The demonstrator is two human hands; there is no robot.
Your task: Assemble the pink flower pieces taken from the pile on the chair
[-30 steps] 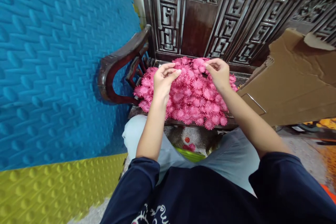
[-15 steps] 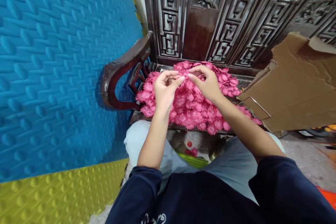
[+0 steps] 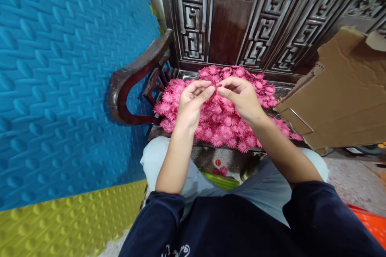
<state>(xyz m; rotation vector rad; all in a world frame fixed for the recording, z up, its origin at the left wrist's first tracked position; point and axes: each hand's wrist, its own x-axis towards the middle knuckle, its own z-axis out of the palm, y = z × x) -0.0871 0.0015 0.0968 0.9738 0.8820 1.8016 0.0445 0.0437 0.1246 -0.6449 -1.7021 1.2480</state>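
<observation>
Above a heap of pink artificial flowers (image 3: 220,124), my two hands meet at the fingertips. My left hand (image 3: 192,102) is closed in a pinch, thumb against forefinger. Facing it from the right, my right hand (image 3: 243,98) pinches in the same way. Between the fingertips shows a small pink artificial flower (image 3: 216,86), mostly covered by the fingers, so its exact shape is hard to make out. The heap lies on a dark wooden bench (image 3: 155,131), right under both hands.
A curved wooden armrest (image 3: 120,92) stands at the left, beside blue foam matting (image 3: 66,88). Behind the heap rises a carved wooden backrest (image 3: 226,32). An open cardboard box (image 3: 343,100) sits at the right. Below the bench, something bright green (image 3: 221,180) lies on the floor.
Both hands stay over the heap in a pinch, with the fingertips shifted slightly and more of the small pink piece showing between them. The camera view has moved a little.
</observation>
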